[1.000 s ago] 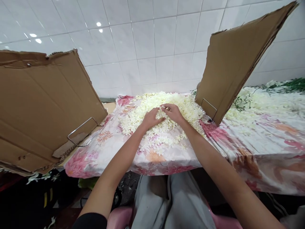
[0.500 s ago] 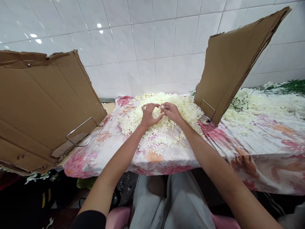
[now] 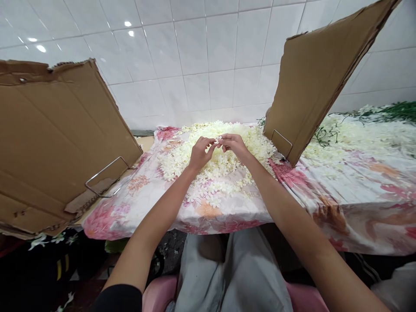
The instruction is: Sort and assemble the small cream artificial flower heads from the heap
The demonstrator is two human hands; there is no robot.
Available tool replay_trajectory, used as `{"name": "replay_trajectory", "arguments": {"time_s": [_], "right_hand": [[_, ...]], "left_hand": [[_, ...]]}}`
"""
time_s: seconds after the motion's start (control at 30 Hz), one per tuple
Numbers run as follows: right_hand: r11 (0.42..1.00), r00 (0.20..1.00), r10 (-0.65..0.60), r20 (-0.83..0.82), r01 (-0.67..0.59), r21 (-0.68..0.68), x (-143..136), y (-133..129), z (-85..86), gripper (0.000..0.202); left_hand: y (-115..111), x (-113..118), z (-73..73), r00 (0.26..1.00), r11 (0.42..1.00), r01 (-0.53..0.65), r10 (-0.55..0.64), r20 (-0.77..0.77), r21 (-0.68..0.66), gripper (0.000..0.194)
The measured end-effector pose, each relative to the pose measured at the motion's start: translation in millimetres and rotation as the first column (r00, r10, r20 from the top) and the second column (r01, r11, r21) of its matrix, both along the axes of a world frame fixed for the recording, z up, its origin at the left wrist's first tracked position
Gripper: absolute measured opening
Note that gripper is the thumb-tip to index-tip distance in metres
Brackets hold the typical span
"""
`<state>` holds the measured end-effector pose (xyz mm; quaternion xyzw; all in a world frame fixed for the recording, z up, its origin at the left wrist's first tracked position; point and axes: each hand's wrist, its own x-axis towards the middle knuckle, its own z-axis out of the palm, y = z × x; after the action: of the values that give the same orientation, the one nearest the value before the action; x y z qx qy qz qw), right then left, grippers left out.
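Observation:
A wide heap of small creamy-white flowers (image 3: 182, 162) lies on the floral cloth in front of me. Above its middle, my left hand (image 3: 201, 152) and my right hand (image 3: 234, 144) meet at the fingertips. Between them is one small white flower (image 3: 219, 139), pinched by the thumb and fingers of my right hand. My left thumb and forefinger are drawn together on the same flower from the other side. The fingers partly cover it, so its stem cannot be made out.
Upright cardboard panels stand on the left (image 3: 65, 138) and right (image 3: 318, 78), each with a wire stand at its foot. Beyond the right panel lie more white flowers (image 3: 373, 136) and green stems (image 3: 396, 112). A white tiled wall (image 3: 195, 52) rises behind the cloth-covered table (image 3: 143, 212).
My left thumb has come up to its forefinger, closing the wide gap between them. Both hands stay together over the heap. The whole view has shifted slightly.

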<state>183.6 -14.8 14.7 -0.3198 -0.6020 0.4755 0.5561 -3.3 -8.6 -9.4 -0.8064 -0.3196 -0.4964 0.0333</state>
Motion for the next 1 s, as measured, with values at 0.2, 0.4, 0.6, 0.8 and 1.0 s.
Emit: {"name": "replay_trajectory", "arguments": {"time_s": [0.2, 0.4, 0.6, 0.8, 1.0], "right_hand": [[0.980, 0.983, 0.142, -0.115, -0.156, -0.124, 5.8, -5.3, 4.2, 0.037], [0.965, 0.964, 0.205, -0.172, -0.228, -0.127, 8.5, -6.9, 6.5, 0.039], [0.975, 0.970, 0.181, -0.161, -0.198, -0.099, 9.0, -8.5, 7.5, 0.043], [0.983, 0.978, 0.159, -0.135, -0.170, -0.075, 12.1, -6.9, 6.1, 0.046], [0.980, 0.975, 0.177, -0.134, -0.187, -0.070, 12.1, -5.9, 4.3, 0.047]], "left_hand": [[-5.8, 5.3, 3.9, 0.999, 0.999, 0.030, -0.030, 0.015, 0.014, 0.039], [-8.0, 11.1, 4.8, 0.996, 0.998, 0.062, -0.062, 0.057, 0.010, 0.037], [-8.5, 12.6, 3.0, 0.992, 0.997, 0.081, -0.078, 0.103, -0.020, 0.035], [-8.8, 15.0, 1.5, 0.984, 0.991, 0.100, -0.086, 0.157, -0.085, 0.036], [-10.5, 16.5, 4.1, 0.978, 0.988, 0.103, -0.080, 0.192, -0.112, 0.036]]}}
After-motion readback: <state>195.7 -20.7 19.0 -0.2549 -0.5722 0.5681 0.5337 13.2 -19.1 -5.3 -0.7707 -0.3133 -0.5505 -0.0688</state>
